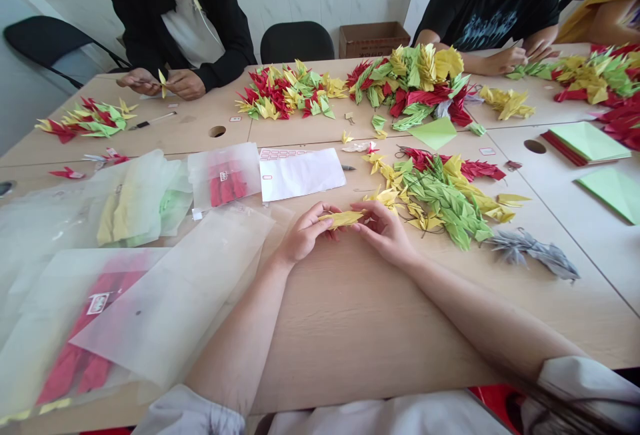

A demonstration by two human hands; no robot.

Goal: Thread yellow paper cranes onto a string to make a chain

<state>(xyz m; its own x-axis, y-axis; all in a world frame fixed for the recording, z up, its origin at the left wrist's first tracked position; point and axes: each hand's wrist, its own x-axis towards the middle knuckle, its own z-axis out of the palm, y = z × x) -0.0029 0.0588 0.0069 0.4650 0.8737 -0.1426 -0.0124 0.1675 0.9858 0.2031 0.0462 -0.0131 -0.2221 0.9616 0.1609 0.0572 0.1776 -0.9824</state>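
- At the centre of the frame, the yellow folded paper (344, 219) lies between your two hands, its long axis running roughly left to right.
- Your left hand (311, 233) pinches its left end, thumb on top; your right hand (386, 231) grips the right end by the fingertips. Neither hand is clearly nearer.
- Just above and beside your right hand, yellow paper pieces (384, 196) with dark cord crowd that side, next to a green paper bundle (445, 201).
- Farther right, you have a grey bundle (535, 253), well apart from your fingers.
- Above your left hand, near it, lies a white sheet (303, 178).
- At lower left, translucent sleeves (175, 301) spread beside your left forearm, hemming in that side.
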